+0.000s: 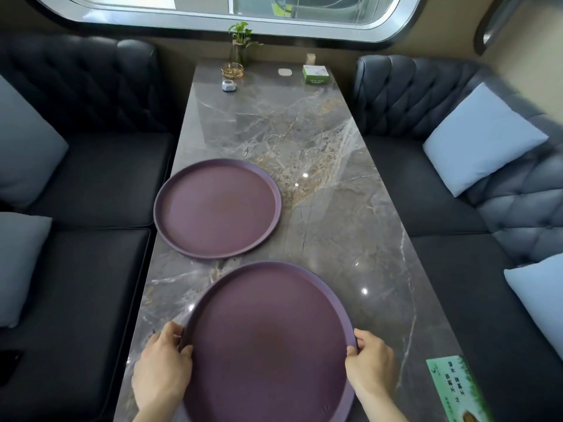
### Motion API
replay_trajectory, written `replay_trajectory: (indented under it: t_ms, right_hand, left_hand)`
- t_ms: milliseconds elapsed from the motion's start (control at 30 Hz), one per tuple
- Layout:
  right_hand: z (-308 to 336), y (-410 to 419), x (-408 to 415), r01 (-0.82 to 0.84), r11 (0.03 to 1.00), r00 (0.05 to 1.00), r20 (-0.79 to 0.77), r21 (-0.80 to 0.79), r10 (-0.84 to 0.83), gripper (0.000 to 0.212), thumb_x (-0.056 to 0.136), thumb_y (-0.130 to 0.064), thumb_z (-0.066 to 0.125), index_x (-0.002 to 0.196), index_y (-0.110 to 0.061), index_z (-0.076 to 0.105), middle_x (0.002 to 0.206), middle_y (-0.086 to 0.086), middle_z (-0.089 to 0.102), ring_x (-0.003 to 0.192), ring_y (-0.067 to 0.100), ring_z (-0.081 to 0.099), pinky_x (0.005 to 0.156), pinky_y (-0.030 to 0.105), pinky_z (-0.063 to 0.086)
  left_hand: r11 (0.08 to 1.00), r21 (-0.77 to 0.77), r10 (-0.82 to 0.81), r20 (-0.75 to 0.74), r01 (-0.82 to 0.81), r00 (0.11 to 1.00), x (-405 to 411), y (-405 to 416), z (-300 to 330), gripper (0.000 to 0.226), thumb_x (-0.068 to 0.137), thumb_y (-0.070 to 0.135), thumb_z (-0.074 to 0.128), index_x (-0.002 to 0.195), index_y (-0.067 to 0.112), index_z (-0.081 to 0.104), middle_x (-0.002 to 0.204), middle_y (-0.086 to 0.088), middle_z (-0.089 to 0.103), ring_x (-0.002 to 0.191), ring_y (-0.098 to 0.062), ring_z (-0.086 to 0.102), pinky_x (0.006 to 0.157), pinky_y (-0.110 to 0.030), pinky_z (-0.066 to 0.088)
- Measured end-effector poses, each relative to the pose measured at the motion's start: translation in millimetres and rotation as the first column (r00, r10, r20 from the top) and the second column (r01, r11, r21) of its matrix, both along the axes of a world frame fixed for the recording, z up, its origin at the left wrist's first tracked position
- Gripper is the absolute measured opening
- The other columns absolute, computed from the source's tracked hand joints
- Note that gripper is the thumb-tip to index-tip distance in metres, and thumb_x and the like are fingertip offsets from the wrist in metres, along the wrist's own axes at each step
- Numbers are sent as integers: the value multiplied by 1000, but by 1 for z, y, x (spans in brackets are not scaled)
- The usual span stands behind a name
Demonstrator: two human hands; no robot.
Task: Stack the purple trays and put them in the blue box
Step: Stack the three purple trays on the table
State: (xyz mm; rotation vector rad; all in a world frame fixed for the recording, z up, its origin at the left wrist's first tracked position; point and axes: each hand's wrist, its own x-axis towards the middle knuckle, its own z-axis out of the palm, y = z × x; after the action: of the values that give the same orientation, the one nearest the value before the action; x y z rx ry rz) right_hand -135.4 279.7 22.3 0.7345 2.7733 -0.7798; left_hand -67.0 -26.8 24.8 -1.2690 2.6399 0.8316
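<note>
Two round purple trays are on the grey marble table (320,166). The near purple tray (268,342) is at the table's front, gripped on both sides: my left hand (163,365) clasps its left rim and my right hand (370,362) clasps its right rim, thumbs over the edge. The far purple tray (217,208) lies flat further back, toward the left edge of the table, apart from the near one. No blue box is in view.
At the table's far end stand a plant in a glass vase (240,45), an amber glass ashtray (232,71), a small grey bell (228,85) and a green tissue box (316,74). A green sign card (457,391) lies at the front right. Dark sofas with pale cushions flank the table.
</note>
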Motion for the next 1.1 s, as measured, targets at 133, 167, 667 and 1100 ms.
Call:
replay_trajectory:
  t_ms: [133,167,667,1100]
  right_hand:
    - [-1,2,0,-6,999,1000,-13,43,6,39,83,-6,68,116,-25,73,106,-4,76,97,24,71,81,32,56]
    - [-1,2,0,-13,999,1000,-20,50,14,39,83,-6,68,116,-25,73,105,-4,77,96,24,71,81,32,57]
    - [-8,3,-28,6,999,996,-94,54,-1,37,86,-1,66,118,-17,73,107,5,76,98,29,70,83,32,54]
    - [-7,7,-32,-33,991,997,80,128,23,31,85,-5,68,112,-20,73,102,3,76,91,29,70,70,27,49]
  left_hand:
    - [999,-18,-37,-15,37,999,0,2,-2,36,76,10,72,104,27,57,108,1,67,93,-24,66,71,-37,47]
    - [998,-27,-49,-14,49,999,0,2,-3,38,77,10,71,107,28,56,109,0,67,93,-26,66,71,-38,46]
    - [997,-74,-28,-50,24,998,-21,8,-20,26,80,12,69,103,22,61,97,-5,69,89,-32,64,76,-43,43]
    - [997,28,-76,-21,77,997,-24,-9,-22,27,80,18,71,95,28,51,96,1,68,81,-24,58,74,-38,42]
